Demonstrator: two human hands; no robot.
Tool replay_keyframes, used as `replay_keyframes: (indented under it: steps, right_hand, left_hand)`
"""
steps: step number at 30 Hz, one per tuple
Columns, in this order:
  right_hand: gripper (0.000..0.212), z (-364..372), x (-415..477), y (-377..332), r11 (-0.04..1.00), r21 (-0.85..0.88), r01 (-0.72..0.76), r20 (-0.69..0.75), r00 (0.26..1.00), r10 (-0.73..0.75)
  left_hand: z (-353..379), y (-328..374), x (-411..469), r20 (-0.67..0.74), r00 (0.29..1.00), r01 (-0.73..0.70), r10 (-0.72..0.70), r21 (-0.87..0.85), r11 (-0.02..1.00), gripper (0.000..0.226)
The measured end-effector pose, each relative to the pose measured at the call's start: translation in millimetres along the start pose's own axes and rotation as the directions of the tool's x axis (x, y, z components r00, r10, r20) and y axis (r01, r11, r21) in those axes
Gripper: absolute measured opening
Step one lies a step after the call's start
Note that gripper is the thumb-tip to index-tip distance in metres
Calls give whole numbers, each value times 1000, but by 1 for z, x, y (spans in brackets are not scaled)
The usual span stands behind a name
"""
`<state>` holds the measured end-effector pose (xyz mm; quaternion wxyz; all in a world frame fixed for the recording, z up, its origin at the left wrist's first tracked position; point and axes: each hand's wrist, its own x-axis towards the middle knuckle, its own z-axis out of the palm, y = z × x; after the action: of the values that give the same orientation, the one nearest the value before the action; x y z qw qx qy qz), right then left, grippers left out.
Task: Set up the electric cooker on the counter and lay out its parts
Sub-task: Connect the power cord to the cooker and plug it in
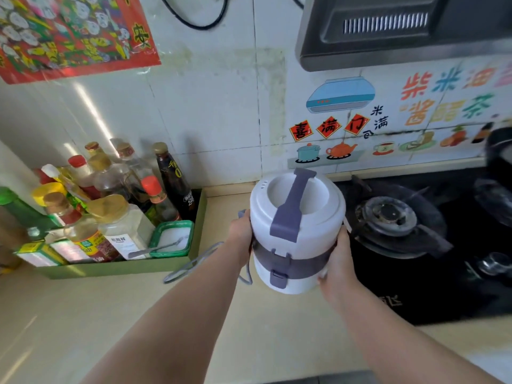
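Note:
The electric cooker (297, 217) is a white cylinder with a purple lid handle, a purple middle band and front latches. It is upright, with its lid on, over the beige counter (138, 314) next to the stove. My left hand (241, 231) grips its left side and my right hand (339, 261) grips its right side near the base. A grey power cord (191, 263) loops down from its left side onto the counter. I cannot tell whether its base touches the counter.
A green tray (198, 225) of oil and sauce bottles and a salt box stands at the back left. A black gas stove (399, 217) lies directly to the right, with a dark pan (498, 151) at the far right. A range hood (401, 29) hangs above.

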<state>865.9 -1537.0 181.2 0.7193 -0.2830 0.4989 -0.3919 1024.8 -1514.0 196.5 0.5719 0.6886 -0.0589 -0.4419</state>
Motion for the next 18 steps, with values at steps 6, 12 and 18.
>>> replay_keyframes:
  steps: [6,12,18]
  right_hand:
    - [50,3,3,4,999,46,12,-54,998,-10]
    - [45,8,3,-21,985,-160,69,-208,973,-102]
    - [32,17,-13,-46,874,-384,298,-131,919,-371]
  left_hand:
    - [-7,0,14,34,999,6,-8,53,999,15]
    - [-11,0,16,-59,995,-78,81,59,995,21]
    - [-11,17,-5,-168,962,-208,214,51,977,32]
